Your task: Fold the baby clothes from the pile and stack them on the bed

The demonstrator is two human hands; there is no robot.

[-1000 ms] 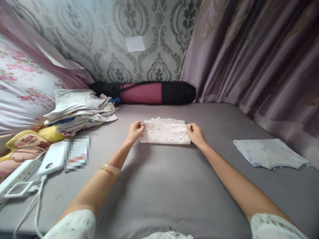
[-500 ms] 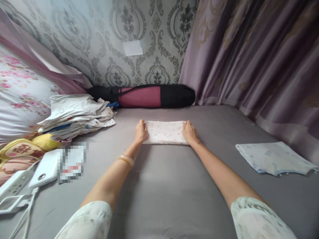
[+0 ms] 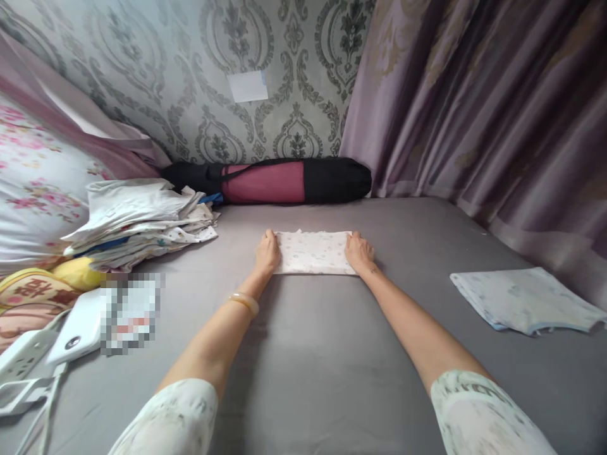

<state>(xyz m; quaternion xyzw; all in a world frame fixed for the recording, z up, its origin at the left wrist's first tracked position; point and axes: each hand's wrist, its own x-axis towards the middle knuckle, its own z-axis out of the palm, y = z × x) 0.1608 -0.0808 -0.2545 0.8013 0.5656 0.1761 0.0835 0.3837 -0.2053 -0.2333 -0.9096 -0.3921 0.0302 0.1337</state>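
A folded white garment (image 3: pixel 313 253) with a small pastel print lies as a wide rectangle on the grey sheet. My left hand (image 3: pixel 269 251) is closed on its left edge, fingers toward the far corner. On the opposite edge, my right hand (image 3: pixel 359 249) grips the far right corner. The garment is stretched straight between both hands. What kind of garment it is cannot be made out in this folded state.
A stack of folded clothes (image 3: pixel 142 218) sits at the left beside a floral pillow (image 3: pixel 38 183). A pale folded garment (image 3: pixel 521 297) lies right. Nearer left are a power bank (image 3: pixel 78 328) and power strip (image 3: pixel 23 357). A black and maroon bag (image 3: pixel 265 181) lies along the wall.
Both hands keep their hold on the garment's edges, with barely any movement. The whole view has shifted slightly.
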